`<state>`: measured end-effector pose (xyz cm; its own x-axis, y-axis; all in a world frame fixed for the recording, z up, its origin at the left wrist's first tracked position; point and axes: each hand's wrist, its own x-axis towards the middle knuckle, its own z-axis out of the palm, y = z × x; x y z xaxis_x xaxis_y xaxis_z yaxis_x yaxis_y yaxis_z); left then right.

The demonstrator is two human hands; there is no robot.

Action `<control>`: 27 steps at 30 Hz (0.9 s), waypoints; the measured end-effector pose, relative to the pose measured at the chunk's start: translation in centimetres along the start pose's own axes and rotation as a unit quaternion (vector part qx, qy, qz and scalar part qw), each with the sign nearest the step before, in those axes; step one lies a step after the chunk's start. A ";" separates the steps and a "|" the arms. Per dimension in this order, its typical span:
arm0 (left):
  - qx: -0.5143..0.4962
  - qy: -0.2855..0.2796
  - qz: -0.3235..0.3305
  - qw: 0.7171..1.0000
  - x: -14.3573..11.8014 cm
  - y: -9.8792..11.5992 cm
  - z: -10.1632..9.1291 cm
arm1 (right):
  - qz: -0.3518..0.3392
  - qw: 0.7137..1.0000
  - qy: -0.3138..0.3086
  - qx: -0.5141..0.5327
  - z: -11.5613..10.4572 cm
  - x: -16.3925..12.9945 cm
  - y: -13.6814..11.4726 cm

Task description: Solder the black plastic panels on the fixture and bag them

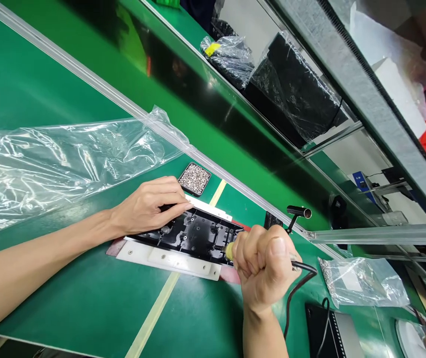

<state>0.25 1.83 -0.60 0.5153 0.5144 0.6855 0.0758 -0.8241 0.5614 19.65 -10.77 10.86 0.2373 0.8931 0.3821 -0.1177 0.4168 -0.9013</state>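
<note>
A long black plastic panel (194,236) with molded ribs and small bosses lies in a white fixture (183,263) on the green bench. My left hand (156,204) presses over the panel's left end, fingers curled together and thumb along its far edge. In a closed fist my right hand (263,261) grips a corded soldering iron (229,251); only its yellow front and thin tip show, the tip down at the panel's right part. A black cord leaves the top of the fist. Just beyond my left hand sits a small black tray (200,193) of tiny metal pieces.
Clear plastic sheeting (67,159) covers the bench at left. A metal rail (97,84) runs behind the fixture, with a tube-shaped holder (299,212) near it. At right are a clear bag (364,281) and a black-and-grey object (334,330). Wrapped black items (291,84) stand behind.
</note>
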 end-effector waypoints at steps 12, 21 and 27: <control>0.007 -0.002 0.006 1.000 0.0 0.0 0.0 | 0.000 1.000 -0.006 -0.009 0.2 0.0 0.0; 0.008 -0.004 0.008 1.000 -0.1 -0.1 -0.1 | -0.013 1.000 0.000 -0.001 0.2 -0.1 0.0; 0.006 0.001 0.002 1.000 -0.1 -0.1 0.0 | -0.013 1.000 -0.009 -0.001 0.1 -0.1 0.0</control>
<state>0.19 1.88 -0.68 0.5143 0.5111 0.6887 0.0829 -0.8289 0.5532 19.50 -10.80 10.84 0.2232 0.8851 0.4083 -0.1098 0.4391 -0.8917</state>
